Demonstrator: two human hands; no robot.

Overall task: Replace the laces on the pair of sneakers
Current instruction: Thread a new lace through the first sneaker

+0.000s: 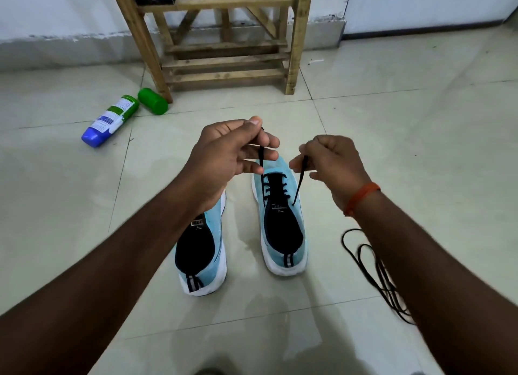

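By left hand [224, 153] and right hand [333, 164], black lace ends [300, 179] are pinched over the one-o'clock sneaker [283, 226]; even tightening seems due.

You are wearing one orange band [361, 198] around your right wrist; it is looking thin and rounded, like a cord or thread, but which of these I cannot tell. Your left forearm [126, 262] and your right forearm [420, 262] are both showing bare down to the lower edge of the view. On your left grip [224, 153] the thumb nail is showing short and plain.
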